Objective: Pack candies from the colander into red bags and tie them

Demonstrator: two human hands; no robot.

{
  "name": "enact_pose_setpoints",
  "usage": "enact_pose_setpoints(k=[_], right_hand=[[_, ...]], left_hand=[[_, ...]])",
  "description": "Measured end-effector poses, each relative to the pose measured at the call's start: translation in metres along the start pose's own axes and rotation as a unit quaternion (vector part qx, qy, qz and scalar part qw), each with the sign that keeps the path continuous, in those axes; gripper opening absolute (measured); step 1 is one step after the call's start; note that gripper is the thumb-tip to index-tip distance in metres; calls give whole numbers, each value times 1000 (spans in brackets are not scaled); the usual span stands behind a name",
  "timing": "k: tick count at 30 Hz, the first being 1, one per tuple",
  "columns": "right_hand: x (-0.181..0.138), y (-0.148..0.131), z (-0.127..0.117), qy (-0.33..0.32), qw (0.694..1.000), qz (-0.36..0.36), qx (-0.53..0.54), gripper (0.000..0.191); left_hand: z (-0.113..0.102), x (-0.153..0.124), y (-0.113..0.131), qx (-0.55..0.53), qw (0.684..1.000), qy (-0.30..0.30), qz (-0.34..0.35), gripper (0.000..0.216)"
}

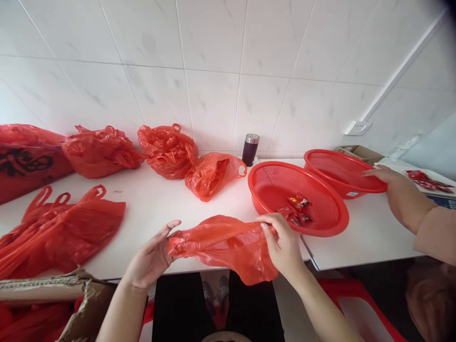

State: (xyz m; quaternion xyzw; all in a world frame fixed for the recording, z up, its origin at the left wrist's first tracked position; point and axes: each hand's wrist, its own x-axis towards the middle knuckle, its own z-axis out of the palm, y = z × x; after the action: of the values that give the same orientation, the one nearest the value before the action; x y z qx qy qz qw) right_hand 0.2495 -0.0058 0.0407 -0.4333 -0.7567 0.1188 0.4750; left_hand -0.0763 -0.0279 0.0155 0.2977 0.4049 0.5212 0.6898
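Note:
A thin red plastic bag [228, 247] stretches sideways between my two hands in front of the table edge. My right hand [283, 247] is closed on its right end, thumb and fingers pinching the film. At the other end, my left hand [153, 259] has its thumb and fingers apart, and the gathered plastic touches the palm side. Just beyond my right hand stands a red mesh basket [331, 216]. Several small wrapped packets [299, 202] lie in its bottom.
Filled red bags [167, 152] line the wall, near a dark thermos [250, 151]. Flat red bags [78, 228] lie at left, above a cardboard box [81, 304]. A second red basket [338, 166] at right is touched by another person's hand [384, 176]. A red stool [370, 304] stands below.

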Motion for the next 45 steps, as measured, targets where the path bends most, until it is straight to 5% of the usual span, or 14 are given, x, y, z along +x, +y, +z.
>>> enact_pose_setpoints(k=[3, 5, 7, 9, 12, 16, 20, 26, 30, 33, 37, 40, 43, 45], right_hand=[[10, -3, 17, -21, 1000, -5, 22, 25], [16, -5, 28, -48, 998, -13, 39, 27], [22, -10, 36, -72, 995, -23, 58, 30], [25, -18, 41, -91, 992, -30, 81, 31], [24, -27, 41, -134, 984, -39, 112, 35], [12, -13, 24, -197, 977, -33, 78, 46], [6, 4, -11, -204, 979, -7, -17, 38], [19, -60, -27, -76, 993, -77, -37, 23], [23, -78, 21, -170, 978, -121, 25, 28], [28, -50, 55, -268, 956, -93, -74, 36], [32, -11, 58, -411, 898, -25, -152, 66], [33, -3, 49, -491, 862, -3, -127, 84], [37, -11, 47, -499, 862, 8, -91, 76], [42, -24, 42, -483, 875, 20, -17, 59]], left_hand=[[10, -10, 10, 187, 966, 121, 129, 39], [28, -19, 12, 366, 877, 178, 256, 29], [49, -23, 6, 539, 764, 145, 323, 20], [64, -18, -6, 662, 673, 92, 317, 16], [65, 6, -26, 728, 621, 110, 270, 16], [40, 37, -22, 730, 635, 158, 199, 25], [29, 32, 4, 723, 635, 210, 175, 26], [62, 12, 15, 714, 662, 185, 132, 51], [71, 8, 14, 637, 744, 100, 177, 67], [63, -4, 24, 553, 818, 15, 161, 69], [38, -27, 43, 425, 898, -93, 71, 37], [20, -25, 45, 225, 971, -41, 67, 15], [10, -6, 36, 20, 992, 70, 100, 37], [10, 7, 28, -15, 994, 75, 81, 52]])
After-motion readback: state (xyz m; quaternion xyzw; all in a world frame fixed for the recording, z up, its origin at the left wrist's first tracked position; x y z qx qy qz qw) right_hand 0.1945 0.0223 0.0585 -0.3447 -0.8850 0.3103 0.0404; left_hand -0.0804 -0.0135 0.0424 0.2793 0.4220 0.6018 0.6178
